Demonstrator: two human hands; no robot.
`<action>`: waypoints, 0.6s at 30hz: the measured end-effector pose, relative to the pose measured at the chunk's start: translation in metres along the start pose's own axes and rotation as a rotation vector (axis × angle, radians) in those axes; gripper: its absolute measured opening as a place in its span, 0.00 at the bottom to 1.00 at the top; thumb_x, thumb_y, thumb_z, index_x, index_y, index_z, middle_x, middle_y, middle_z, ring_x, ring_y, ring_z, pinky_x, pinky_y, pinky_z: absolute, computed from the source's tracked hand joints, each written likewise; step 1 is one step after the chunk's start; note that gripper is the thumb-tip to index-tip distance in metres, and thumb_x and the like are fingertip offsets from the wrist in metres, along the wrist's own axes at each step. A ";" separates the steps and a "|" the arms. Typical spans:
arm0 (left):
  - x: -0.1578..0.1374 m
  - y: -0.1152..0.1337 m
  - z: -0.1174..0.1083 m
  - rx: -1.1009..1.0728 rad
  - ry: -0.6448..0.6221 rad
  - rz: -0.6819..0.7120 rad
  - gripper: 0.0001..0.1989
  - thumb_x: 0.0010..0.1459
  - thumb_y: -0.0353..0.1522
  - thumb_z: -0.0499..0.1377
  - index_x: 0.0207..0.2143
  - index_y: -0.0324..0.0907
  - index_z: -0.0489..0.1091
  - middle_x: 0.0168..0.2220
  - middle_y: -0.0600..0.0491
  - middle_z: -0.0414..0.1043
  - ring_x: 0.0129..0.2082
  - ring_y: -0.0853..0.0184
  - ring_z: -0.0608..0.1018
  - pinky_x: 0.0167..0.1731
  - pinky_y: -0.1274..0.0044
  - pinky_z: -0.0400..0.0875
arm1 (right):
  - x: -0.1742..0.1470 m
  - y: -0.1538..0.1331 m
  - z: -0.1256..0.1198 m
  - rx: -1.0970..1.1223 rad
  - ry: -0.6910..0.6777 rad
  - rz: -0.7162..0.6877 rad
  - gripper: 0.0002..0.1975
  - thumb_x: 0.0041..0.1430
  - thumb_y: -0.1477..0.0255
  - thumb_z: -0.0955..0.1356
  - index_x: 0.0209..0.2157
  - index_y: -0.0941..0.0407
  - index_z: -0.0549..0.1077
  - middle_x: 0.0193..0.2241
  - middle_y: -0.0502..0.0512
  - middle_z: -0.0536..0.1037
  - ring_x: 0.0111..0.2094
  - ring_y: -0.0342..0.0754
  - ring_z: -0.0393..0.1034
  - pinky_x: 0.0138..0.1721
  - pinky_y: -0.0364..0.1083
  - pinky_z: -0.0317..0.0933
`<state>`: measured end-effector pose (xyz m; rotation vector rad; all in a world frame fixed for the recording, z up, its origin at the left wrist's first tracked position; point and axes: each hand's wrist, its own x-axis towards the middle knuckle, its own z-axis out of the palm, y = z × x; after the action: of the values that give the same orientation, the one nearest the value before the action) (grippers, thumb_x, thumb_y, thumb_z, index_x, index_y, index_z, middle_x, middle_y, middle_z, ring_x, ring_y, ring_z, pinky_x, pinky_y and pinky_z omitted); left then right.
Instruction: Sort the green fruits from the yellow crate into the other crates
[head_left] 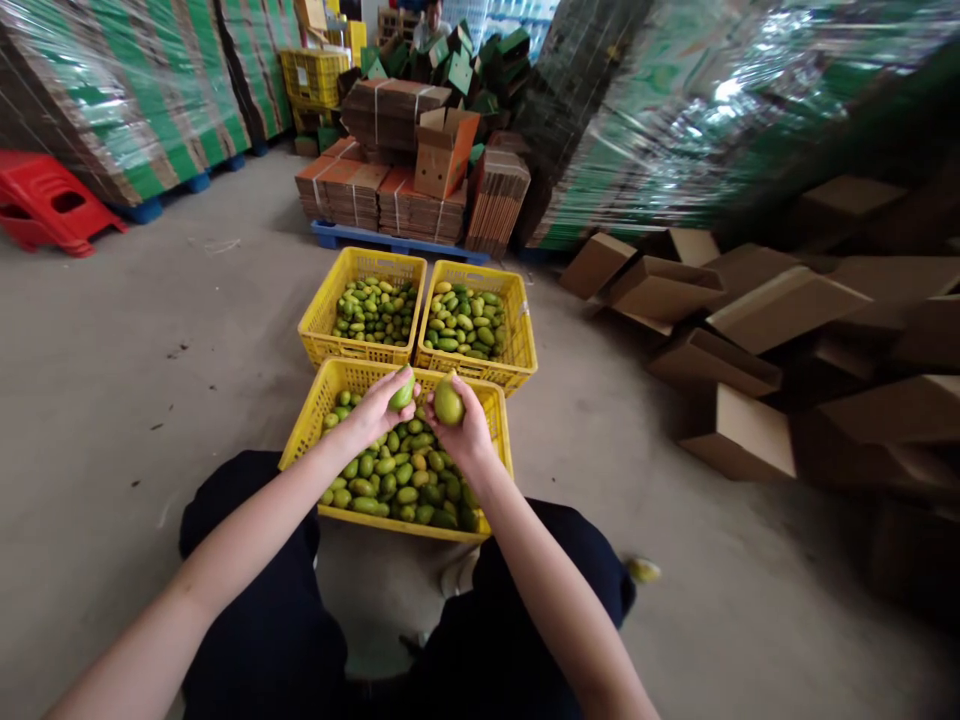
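My left hand (382, 403) is closed around a green mango (403, 391). Beside it, my right hand (465, 420) grips a yellower green mango (449, 402). Both hands are held above the near yellow crate (412, 526), which contains many green mangoes and a few yellowish ones. Two more yellow crates stand just beyond, side by side: the far left crate (319, 325) holds small green mangoes, and the far right crate (519, 345) holds green and yellowish ones.
Empty cardboard boxes (750, 430) lie heaped at right. Flattened cartons (345, 190) sit on a blue pallet (401, 245) behind the crates. A red plastic stool (52, 200) is at left. Film-wrapped stacks (165, 90) line the back. One yellow fruit (643, 570) lies on the floor.
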<state>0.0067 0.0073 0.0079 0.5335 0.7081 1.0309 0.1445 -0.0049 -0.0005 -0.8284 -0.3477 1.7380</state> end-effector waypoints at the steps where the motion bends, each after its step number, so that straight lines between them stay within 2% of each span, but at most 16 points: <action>1: 0.000 -0.001 0.000 0.005 0.006 0.012 0.11 0.56 0.35 0.63 0.28 0.38 0.67 0.25 0.56 0.71 0.17 0.76 0.71 0.18 0.84 0.65 | 0.000 0.001 0.000 0.035 0.034 0.010 0.10 0.49 0.65 0.72 0.27 0.54 0.68 0.20 0.46 0.74 0.19 0.41 0.66 0.18 0.39 0.60; 4: 0.002 -0.001 -0.001 -0.033 0.084 0.002 0.12 0.60 0.38 0.60 0.31 0.37 0.69 0.26 0.55 0.71 0.22 0.74 0.74 0.22 0.83 0.68 | 0.002 0.002 0.000 0.095 0.116 0.038 0.06 0.51 0.68 0.70 0.28 0.55 0.69 0.22 0.46 0.76 0.21 0.41 0.67 0.21 0.39 0.63; 9: 0.008 0.001 -0.004 -0.072 0.171 -0.053 0.21 0.69 0.39 0.46 0.33 0.35 0.72 0.23 0.54 0.70 0.18 0.75 0.71 0.18 0.84 0.64 | 0.007 0.003 -0.001 0.049 0.065 0.062 0.07 0.56 0.65 0.69 0.31 0.55 0.72 0.24 0.48 0.77 0.22 0.43 0.70 0.24 0.42 0.67; 14: 0.006 0.001 -0.005 -0.091 0.148 -0.101 0.20 0.68 0.38 0.48 0.31 0.34 0.71 0.25 0.49 0.74 0.23 0.70 0.77 0.23 0.81 0.72 | 0.008 0.003 -0.005 0.018 -0.015 0.085 0.12 0.57 0.61 0.68 0.31 0.56 0.73 0.24 0.52 0.78 0.24 0.45 0.71 0.21 0.42 0.66; 18: 0.002 0.004 -0.001 -0.079 0.103 -0.105 0.21 0.66 0.42 0.51 0.29 0.35 0.71 0.25 0.53 0.72 0.18 0.74 0.74 0.16 0.84 0.68 | 0.005 0.000 -0.006 0.086 -0.015 0.054 0.08 0.54 0.65 0.70 0.31 0.55 0.71 0.24 0.49 0.76 0.21 0.43 0.69 0.17 0.39 0.61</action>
<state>0.0043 0.0109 0.0088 0.3732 0.7746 0.9888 0.1479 -0.0015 -0.0068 -0.7690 -0.2603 1.7973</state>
